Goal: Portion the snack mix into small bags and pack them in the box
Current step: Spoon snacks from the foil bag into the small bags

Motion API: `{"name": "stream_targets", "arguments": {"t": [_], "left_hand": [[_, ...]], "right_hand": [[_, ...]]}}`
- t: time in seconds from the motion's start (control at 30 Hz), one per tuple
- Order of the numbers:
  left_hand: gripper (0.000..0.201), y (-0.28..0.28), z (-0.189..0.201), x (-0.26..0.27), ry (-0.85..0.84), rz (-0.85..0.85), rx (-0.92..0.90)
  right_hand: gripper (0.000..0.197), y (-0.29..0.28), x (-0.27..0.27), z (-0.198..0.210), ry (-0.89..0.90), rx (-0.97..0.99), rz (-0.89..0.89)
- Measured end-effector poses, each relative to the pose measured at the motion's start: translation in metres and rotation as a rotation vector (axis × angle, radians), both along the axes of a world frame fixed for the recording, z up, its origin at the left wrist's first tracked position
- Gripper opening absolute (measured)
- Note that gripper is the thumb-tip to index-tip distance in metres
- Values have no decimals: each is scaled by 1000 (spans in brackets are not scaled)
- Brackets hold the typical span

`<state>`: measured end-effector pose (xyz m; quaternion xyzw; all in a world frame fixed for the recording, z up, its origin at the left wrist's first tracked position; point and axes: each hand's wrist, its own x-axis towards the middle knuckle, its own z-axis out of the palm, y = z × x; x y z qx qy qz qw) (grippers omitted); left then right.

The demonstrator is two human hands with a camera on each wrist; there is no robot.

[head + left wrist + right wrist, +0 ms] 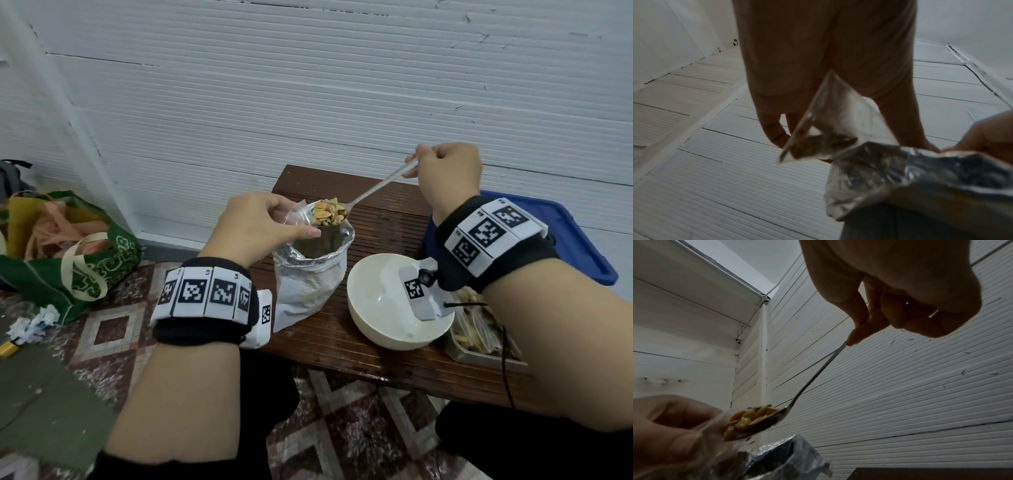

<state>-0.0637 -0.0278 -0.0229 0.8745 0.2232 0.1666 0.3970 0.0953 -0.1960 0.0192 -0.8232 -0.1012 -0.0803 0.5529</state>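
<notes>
The right hand [445, 178] pinches the thin end of a metal spoon [373, 190]; the spoon is heaped with snack mix [329, 212]; it hangs just over the open top of the big foil bag [310, 270], which stands on the brown table [376, 219].

The left hand [260, 226] holds a small clear bag [840, 116] by its edge, fingers curled round it, right beside the spoon; the little bag has only a bit of mix in its bottom corner.

A white bowl [370, 322] sits near the foil bag; a metal tray [479, 356] with filled little bags sits at the right; a blue box [568, 233] waits behind the right wrist.

The spoon is piled very high; if it tips too soon, bits could fall on the table, or back in the foil bag; the mouth of the little bag looks floppy, and I cannot tell how wide it is; if it folds shut, the mix could slide off the side.
</notes>
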Motion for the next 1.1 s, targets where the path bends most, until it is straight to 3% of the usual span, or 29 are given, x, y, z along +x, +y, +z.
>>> {"name": "stream_targets", "arguments": {"t": [0.37,0.6,0.8,0.93,1.1], "left_hand": [[52,-9,-2,12,34,-21,34],[37,-9,-2,13,-51,22,-47],[33,0,-1,5,-114,87,-221],[35,3,-1,1,-109,74,-210],[32,4,-2,2,-109,45,-146]], "right_hand": [[34,22,-10,-4,-1,-64,123],[24,19,-26,7,-254,197,321],[23,7,-20,10,-351,380,185],[24,5,-19,-1,-312,256,114],[23,13,-36,-32,-400,-92,329]]}}
